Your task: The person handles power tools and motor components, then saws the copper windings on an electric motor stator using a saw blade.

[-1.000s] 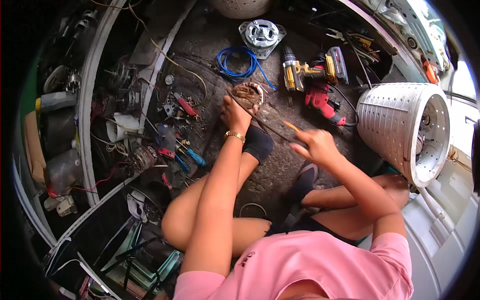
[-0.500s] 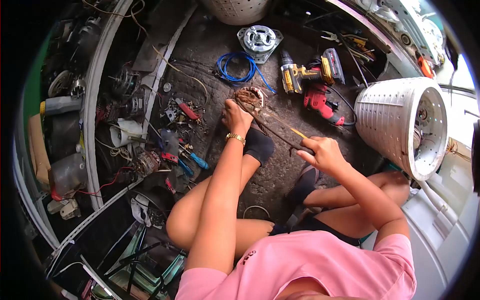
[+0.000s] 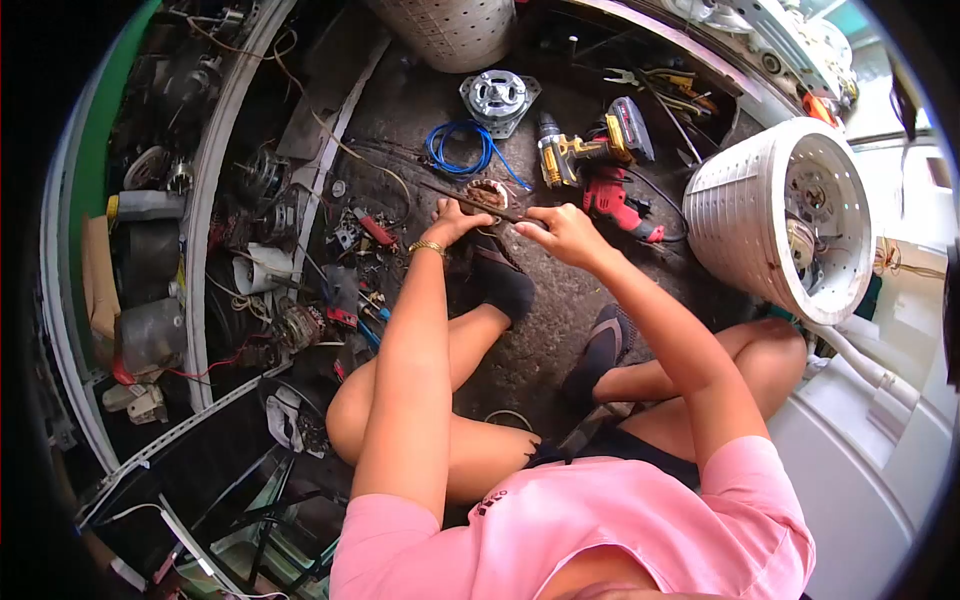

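A thin dark rod (image 3: 466, 202) slants across the front of a ring-shaped motor stator (image 3: 487, 188) with brown, copper-like windings and a pale edge. My right hand (image 3: 565, 235) is closed around the rod's near end. At the stator, my left hand (image 3: 455, 224) is closed, with its thumb stretched along the lower side of the rod; its fingers partly hide what they grip, seemingly the stator's edge. The stator is beside my shoe (image 3: 500, 283). Just beyond it lie a coil of blue wire (image 3: 458, 150) and a silver motor (image 3: 498, 98).
A yellow drill (image 3: 575, 155) and a red power tool (image 3: 618, 205) lie to the right, before a white perforated tub (image 3: 740, 215). Pliers (image 3: 622, 77) lie at the back. Loose parts and a red-handled tool (image 3: 375, 228) are on the left, beside metal shelf rails (image 3: 205, 220).
My right hand has moved left and forward, close to my left hand. The rod has slid with it, and its far end now sticks out left past the stator. The view has shifted slightly.
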The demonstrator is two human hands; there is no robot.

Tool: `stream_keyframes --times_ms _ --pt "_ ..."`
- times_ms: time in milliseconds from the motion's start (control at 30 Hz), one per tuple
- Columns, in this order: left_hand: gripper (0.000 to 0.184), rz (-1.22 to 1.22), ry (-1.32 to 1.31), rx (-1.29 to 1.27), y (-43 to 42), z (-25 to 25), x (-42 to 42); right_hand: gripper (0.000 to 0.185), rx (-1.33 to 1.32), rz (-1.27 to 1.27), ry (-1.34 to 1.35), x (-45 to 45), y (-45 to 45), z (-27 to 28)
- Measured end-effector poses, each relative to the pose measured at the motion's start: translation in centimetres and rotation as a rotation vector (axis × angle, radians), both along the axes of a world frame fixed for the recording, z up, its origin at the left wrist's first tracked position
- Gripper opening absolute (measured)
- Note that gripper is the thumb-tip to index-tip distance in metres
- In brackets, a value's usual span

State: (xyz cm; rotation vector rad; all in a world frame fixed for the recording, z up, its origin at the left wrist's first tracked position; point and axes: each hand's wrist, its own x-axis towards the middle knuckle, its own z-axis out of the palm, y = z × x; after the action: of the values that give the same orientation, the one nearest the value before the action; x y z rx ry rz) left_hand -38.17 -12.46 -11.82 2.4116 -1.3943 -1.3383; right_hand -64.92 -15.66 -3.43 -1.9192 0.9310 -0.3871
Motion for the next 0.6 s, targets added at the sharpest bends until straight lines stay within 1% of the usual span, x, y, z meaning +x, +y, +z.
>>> stream_keyframes --times_ms 100,133,233,267,300,367,467,567,600 --pt "0.107 0.036 0.043 -0.027 -1.1 -0.5 -0.3 0.043 -0.093 -0.103 0.119 2.2 2.6 -0.4" --pt "0.101 0.162 0.035 -0.167 -0.7 -5.2 1.3 0.044 -0.134 -0.093 0.153 3.1 2.8 0.1" --pt "0.094 0.135 -0.103 -0.259 -0.2 -4.4 0.9 0.044 -0.11 -0.093 0.163 4.5 3.0 -0.7" --pt "0.09 0.087 -0.135 -0.272 -0.2 -4.3 0.4 0.044 -0.091 -0.098 0.132 4.4 3.1 -0.9" --pt "0.089 0.025 -0.183 -0.246 -0.4 -3.2 -0.1 0.044 -0.078 -0.106 0.1 4.2 3.0 -1.1" --pt "0.085 -0.022 -0.348 -0.017 -2.2 2.3 -2.9 0.043 -0.069 -0.117 0.063 3.8 2.8 -1.2" --pt "0.081 0.057 -0.518 0.064 -3.2 2.6 -5.3 0.043 -0.055 -0.124 0.053 3.4 2.9 -1.4" --pt "0.078 0.113 -0.434 0.075 -2.7 1.1 -4.6 0.043 -0.038 -0.103 0.049 3.0 3.6 -1.8" --pt "0.074 0.088 -0.472 0.004 -2.0 2.0 -5.1 0.042 -0.048 -0.094 0.038 2.9 4.1 -2.1"
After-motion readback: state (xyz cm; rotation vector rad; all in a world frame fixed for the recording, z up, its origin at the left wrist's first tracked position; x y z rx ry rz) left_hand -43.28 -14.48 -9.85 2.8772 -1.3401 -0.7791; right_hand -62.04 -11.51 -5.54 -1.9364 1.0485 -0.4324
